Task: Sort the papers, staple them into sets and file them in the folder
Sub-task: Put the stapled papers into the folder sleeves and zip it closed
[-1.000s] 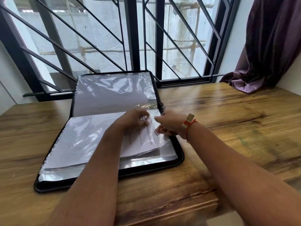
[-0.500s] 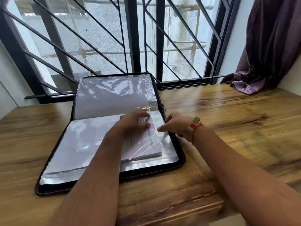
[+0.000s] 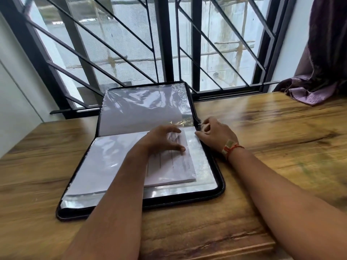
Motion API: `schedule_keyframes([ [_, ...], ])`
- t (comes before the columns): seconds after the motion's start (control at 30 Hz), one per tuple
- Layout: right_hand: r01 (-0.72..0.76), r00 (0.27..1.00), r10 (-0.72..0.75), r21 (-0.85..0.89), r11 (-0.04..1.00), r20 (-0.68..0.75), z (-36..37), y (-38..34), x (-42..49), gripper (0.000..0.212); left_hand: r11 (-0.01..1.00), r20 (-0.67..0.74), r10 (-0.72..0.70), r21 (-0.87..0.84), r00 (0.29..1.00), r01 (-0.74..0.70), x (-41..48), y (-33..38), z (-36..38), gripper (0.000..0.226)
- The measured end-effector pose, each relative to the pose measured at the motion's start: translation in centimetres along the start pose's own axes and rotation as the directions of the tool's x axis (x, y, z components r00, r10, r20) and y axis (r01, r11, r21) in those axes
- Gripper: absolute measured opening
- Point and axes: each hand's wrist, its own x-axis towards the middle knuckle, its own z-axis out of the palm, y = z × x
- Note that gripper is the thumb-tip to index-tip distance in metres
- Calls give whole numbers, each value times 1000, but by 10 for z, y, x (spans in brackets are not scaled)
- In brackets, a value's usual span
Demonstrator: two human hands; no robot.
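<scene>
black folder [image 3: 221, 190], white papers [image 3: 169, 166], purple curtain [image 3: 323, 53]

barred window [image 3: 169, 44], purple curtain [image 3: 323, 53], wooden table [image 3: 281, 128]

Black zip folder [image 3: 219, 190] lies open flat, w/ white papers [image 3: 169, 169] stacked on near half.

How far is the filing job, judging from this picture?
Looks done: a stack of papers lies in the open folder; no loose sheets or stapler show on the table. In hand: the left hand presses the stack, the right hand sits at the right edge of the plastic sleeve, grip unclear. Left: probably seating the stack and closing the folder.
</scene>
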Motion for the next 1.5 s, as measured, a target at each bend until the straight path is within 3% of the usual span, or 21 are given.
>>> schedule_keyframes([
  [0.1,34,999,-33,26,999,-5,0,3,2,48,1000,-242,8,15,970,-4,0,-10,-8,68],
  [0.2,74,997,-74,50,996,-8,1,3,2,46,989,-538,-96,41,838,140,1,-28,-22,70],
  [0.27,101,995,-101,70,992,-6,3,3,3,42,963,-606,-208,10,767,269,2,-44,-34,74],
  [0.37,129,992,-127,99,987,-23,4,4,6,39,879,-608,-335,72,720,471,4,-73,-59,76],
  [0.47,143,990,-140,123,982,-34,7,5,9,38,811,-582,-434,81,688,580,7,-100,-86,78],
  [0.6,146,989,-140,155,977,-47,9,7,11,36,815,-481,-506,6,716,579,19,-126,-106,93],
  [0.8,148,989,-143,146,978,-46,12,8,14,37,805,-458,-582,-211,671,555,38,-141,-122,93],
  [0.9,135,991,-132,118,984,-39,12,10,15,36,769,-444,-634,-274,633,578,40,-157,-128,119],
  [0.97,126,992,-122,113,986,-35,11,10,16,34,780,-468,-622,-303,628,548,40,-165,-131,130],
  [1.1,107,994,-104,128,986,-25,10,10,15,29,814,-545,-575,-456,611,360,49,-184,-139,125],
  [1.17,98,995,-97,131,986,-20,10,10,14,28,826,-603,-556,-475,572,302,38,-148,-146,131],
  [1.3,83,997,-81,166,983,-20,6,8,14,33,898,-732,-439,-332,522,290,5,-63,-160,130],
  [1.4,59,998,-58,217,974,-12,6,10,14,40,954,-787,-284,-176,548,241,-9,-42,-175,150],
  [1.5,56,998,-57,239,969,-5,6,12,15,53,972,-802,-93,55,590,228,-27,-26,-184,152],
])
